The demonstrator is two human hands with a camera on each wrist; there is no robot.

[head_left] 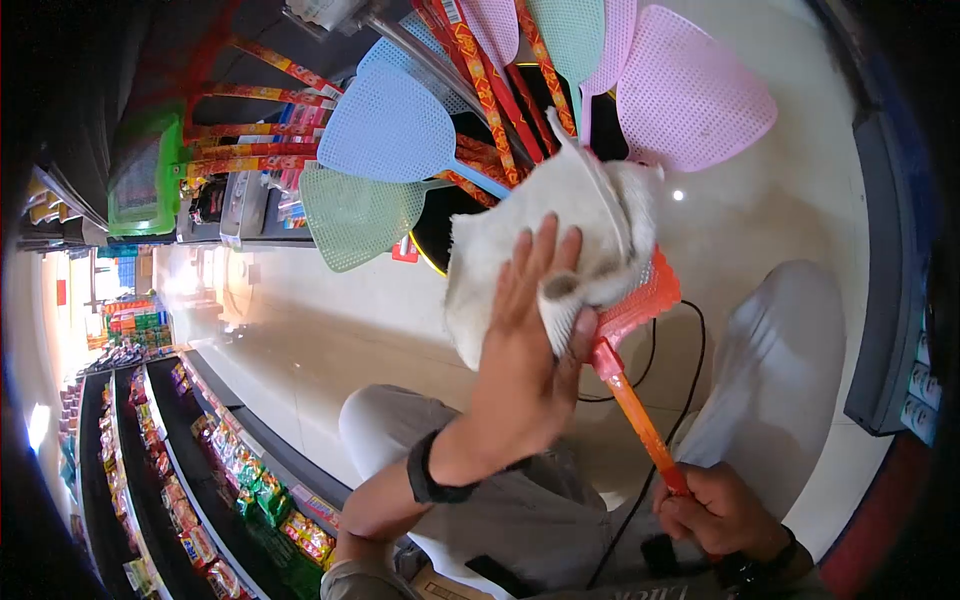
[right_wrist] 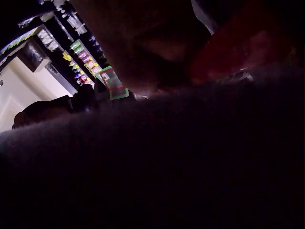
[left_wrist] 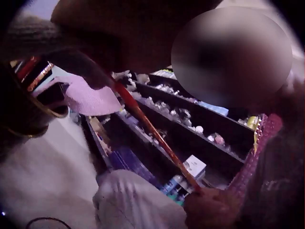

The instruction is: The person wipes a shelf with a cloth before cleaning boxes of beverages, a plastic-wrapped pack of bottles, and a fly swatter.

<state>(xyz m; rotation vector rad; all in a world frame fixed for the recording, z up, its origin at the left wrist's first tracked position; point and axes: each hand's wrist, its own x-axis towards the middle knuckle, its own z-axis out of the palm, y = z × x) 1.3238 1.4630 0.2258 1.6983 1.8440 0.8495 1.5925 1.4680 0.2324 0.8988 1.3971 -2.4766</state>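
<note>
In the head view a red fly swatter (head_left: 650, 295) points up and to the left, its mesh head partly covered by a white cloth (head_left: 510, 270). My left hand (head_left: 525, 345) lies on that cloth with straight fingers, the thumb beside a raised fold near the swatter's neck. Low on the right, my right hand (head_left: 715, 505) grips the orange-red handle (head_left: 640, 425) with curled fingers. The left wrist view also has the handle (left_wrist: 152, 131) running down to the right hand (left_wrist: 209, 207). Darkness fills most of the right wrist view.
Beyond the cloth, a dark bin holds several fly swatters, among them a blue one (head_left: 390, 125), a green one (head_left: 360, 215) and a pink one (head_left: 690, 90). Shelves of packets (head_left: 210, 470) stand at lower left. A black cable (head_left: 697, 350) trails near the knees.
</note>
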